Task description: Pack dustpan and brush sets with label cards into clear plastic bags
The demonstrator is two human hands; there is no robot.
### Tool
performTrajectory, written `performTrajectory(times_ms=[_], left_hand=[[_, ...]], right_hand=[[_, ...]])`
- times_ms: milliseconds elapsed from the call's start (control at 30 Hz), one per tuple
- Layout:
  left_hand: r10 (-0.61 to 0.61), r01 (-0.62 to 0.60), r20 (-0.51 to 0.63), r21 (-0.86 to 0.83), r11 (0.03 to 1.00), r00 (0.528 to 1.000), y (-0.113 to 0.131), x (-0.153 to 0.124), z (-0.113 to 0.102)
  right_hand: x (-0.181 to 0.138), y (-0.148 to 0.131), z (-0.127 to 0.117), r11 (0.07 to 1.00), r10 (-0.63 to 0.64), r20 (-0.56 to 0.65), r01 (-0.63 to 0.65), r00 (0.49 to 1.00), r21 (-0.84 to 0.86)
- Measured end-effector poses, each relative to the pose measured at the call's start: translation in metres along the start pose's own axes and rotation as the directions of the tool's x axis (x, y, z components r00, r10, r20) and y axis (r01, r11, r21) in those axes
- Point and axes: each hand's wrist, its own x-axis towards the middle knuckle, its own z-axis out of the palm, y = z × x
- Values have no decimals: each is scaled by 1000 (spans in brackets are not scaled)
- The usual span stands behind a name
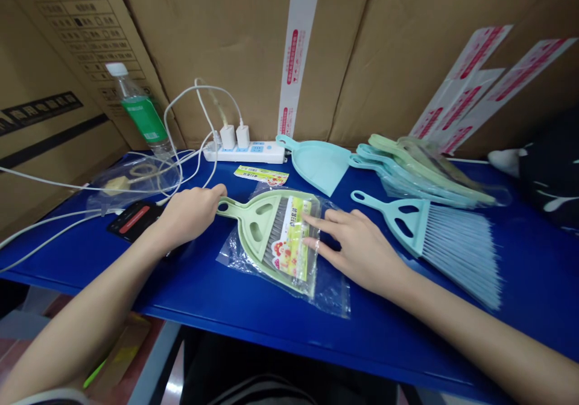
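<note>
A light green dustpan and brush set lies on the blue table, nested together, with clear plastic wrapping around and under it. My left hand is closed at the end of its handle, its fingertips partly hidden. My right hand has its fingers stretched out, two of them touching the printed card over the grey bristles. To the right of it lies a loose turquoise brush with blue-grey bristles. Behind stands a turquoise dustpan, beside another printed card lying flat.
Several wrapped dustpan sets are piled at the back right. A power strip with two chargers, white cables, a phone and a bottle occupy the left. Cardboard boxes rise behind the table.
</note>
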Motion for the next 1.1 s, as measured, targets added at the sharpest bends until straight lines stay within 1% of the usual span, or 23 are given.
performTrajectory(times_ms=[267,500,633,733,833,967,1100], left_hand=[[-1,2,-7,16,1000,1000,0,0,0],[2,-2,-8,-11,1000,1000,1,0,0],[1,-1,-6,-1,1000,1000,1,0,0],[-3,3,1,5,1000,1000,0,0,-1],[3,-3,1,3,1000,1000,0,0,-1],[-4,4,-3,-9,1000,1000,0,-1,-1],[2,-3,-10,-10,1000,1000,-1,-1,0]], right_hand=[[-1,5,-4,998,-39,-29,37,999,-52],[-1,2,2,995,-14,-36,10,999,-98],[0,2,-2,994,-18,-37,14,999,-107],[1,7,-8,990,-10,-2,10,1000,-140],[1,15,-14,976,42,73,-25,996,-216],[2,21,-14,952,132,176,-76,976,-295],[2,20,-12,939,168,217,-89,962,-333]])
